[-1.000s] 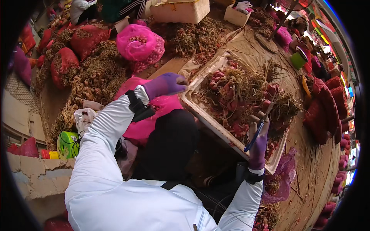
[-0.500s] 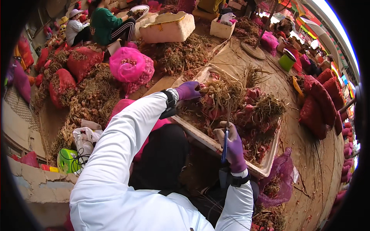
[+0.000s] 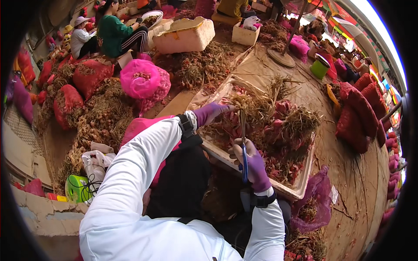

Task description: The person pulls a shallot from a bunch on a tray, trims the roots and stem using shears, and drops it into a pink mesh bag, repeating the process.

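My left hand [image 3: 211, 114], in a purple glove with pale fingertips, grips a bunch of shallots [image 3: 244, 102] by the dry stalks at its near side. Only part of its fingers shows. My right hand [image 3: 253, 165], gloved alike, is closed round the blue handles of a pair of scissors [image 3: 244, 157]. Their long blades point away from me and reach the stalks just right of my left fingertips. Both hands are over a white foam tray [image 3: 298, 189] heaped with reddish shallots [image 3: 285, 124] and straw-coloured tops. How far the blades are apart is hard to see.
A pink mesh sack [image 3: 141, 80] of shallots stands left, beside heaped shallots [image 3: 106, 102] and red sacks [image 3: 69, 106]. Right of the tray lie a purple net bag [image 3: 313, 202] and, farther, red sacks [image 3: 359, 117]. Beyond are a foam box [image 3: 187, 35], a stand's round base [image 3: 281, 57] and seated people.
My right hand and the scissors have moved left, bringing the blades close to my left fingertips. My left hand has shifted slightly, its fingers reaching farther right. The view has tilted a little.
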`<state>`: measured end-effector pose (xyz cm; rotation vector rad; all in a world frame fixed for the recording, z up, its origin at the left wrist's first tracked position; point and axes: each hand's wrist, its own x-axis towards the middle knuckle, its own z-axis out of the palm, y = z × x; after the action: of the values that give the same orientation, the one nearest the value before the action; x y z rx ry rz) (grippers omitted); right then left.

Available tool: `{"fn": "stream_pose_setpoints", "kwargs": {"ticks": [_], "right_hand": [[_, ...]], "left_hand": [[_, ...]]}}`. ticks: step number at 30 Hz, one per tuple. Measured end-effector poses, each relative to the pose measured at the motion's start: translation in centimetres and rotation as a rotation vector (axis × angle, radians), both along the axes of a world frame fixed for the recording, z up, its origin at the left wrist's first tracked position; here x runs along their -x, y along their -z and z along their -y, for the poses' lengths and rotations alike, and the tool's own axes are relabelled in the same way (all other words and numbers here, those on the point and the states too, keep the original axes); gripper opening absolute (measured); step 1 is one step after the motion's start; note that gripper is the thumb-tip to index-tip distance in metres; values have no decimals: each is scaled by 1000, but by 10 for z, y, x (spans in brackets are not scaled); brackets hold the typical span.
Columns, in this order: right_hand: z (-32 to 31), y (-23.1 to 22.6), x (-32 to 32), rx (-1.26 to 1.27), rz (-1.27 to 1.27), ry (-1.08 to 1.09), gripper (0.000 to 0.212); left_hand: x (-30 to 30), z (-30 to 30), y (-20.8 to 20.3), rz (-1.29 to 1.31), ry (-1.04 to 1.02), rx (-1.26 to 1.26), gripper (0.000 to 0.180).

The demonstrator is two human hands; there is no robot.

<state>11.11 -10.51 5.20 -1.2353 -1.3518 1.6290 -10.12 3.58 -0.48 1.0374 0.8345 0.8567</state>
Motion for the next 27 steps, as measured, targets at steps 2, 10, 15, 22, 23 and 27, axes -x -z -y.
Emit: {"fn": "stream_pose_setpoints", "kwargs": {"ticks": [2, 10, 15, 22, 23, 27], "right_hand": [[-3, 1, 4, -1, -15, -4, 43], [-19, 4, -6, 167, -225, -73, 49], [-39, 26, 11, 382, -841, -250, 60], [-66, 34, 40, 481, -1254, -304, 50], [-67, 35, 41, 455, -1220, -269, 50], [-61, 34, 42, 329, -851, -124, 53]], "left_hand": [[2, 5, -5, -238, -102, -183, 39], [23, -31, -93, -923, -37, -943, 58], [6, -31, -116, -675, 72, -392, 52], [-19, -13, -124, -575, 139, -335, 36], [-23, -12, -124, -546, 131, -376, 35], [-5, -25, -113, -119, 69, -22, 32]]}}
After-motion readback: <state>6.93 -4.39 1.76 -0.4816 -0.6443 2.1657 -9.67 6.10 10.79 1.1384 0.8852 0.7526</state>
